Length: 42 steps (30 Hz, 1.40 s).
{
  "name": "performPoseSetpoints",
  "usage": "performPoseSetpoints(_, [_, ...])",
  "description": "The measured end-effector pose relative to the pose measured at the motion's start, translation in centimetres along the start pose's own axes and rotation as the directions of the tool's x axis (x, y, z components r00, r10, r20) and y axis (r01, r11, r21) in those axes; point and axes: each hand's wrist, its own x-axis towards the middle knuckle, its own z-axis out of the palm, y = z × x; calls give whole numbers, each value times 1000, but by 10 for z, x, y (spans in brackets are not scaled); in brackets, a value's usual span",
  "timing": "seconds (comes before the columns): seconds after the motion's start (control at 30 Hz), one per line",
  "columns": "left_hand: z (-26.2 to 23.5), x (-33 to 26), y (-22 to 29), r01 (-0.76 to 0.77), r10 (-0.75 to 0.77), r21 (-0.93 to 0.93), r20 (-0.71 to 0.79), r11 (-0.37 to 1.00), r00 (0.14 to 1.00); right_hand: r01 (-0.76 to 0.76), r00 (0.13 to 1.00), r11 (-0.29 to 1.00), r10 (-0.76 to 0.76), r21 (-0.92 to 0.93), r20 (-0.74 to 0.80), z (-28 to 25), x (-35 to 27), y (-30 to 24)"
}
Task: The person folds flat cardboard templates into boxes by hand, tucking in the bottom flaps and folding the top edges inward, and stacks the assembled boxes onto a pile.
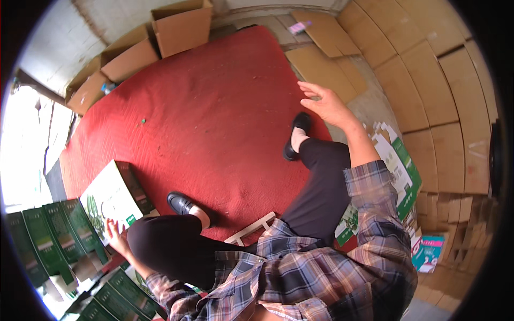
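Note:
My left hand (118, 239) is low at the left, beside my knee, with its fingers apart. It is at the lower edge of a white and green box (108, 191) printed with leaves; I cannot tell whether it touches it. That box stands at the end of a row of dark green boxes (55, 232). Out to the right, my right hand (327, 106) is raised in the air above the area by my shoe, its fingers stretched out and nothing in it.
Red matting (214, 117) covers the floor. Open brown cartons (182, 29) line the far left wall, and stacked cartons (428, 80) rise at the right. Flattened cardboard (326, 35) lies at the far right. Flat green and white box blanks (402, 171) are piled beside my right arm.

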Motion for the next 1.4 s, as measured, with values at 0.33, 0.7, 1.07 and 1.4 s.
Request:
performPoseSetpoints(0.33, [191, -122, 221, -497, 261, 186, 668, 848, 697, -610, 557, 575, 801, 545, -221, -21, -215, 252])
performPoseSetpoints(0.7, [265, -107, 105, -646, -96, 477, 841, 597, 532, -9, 142, 49, 989, 999, -47, 43, -385, 335])
performPoseSetpoints(1.07, [278, -120, 114, -713, -96, 435, 881, 550, 463, 400, 68, 109, 987, 910, -148, 53, -351, 328])
performPoseSetpoints(1.4, [279, -121, 112, -733, -93, 398, 903, 551, 420, 497, -198, 349, 937, 794, -288, -15, -333, 306])
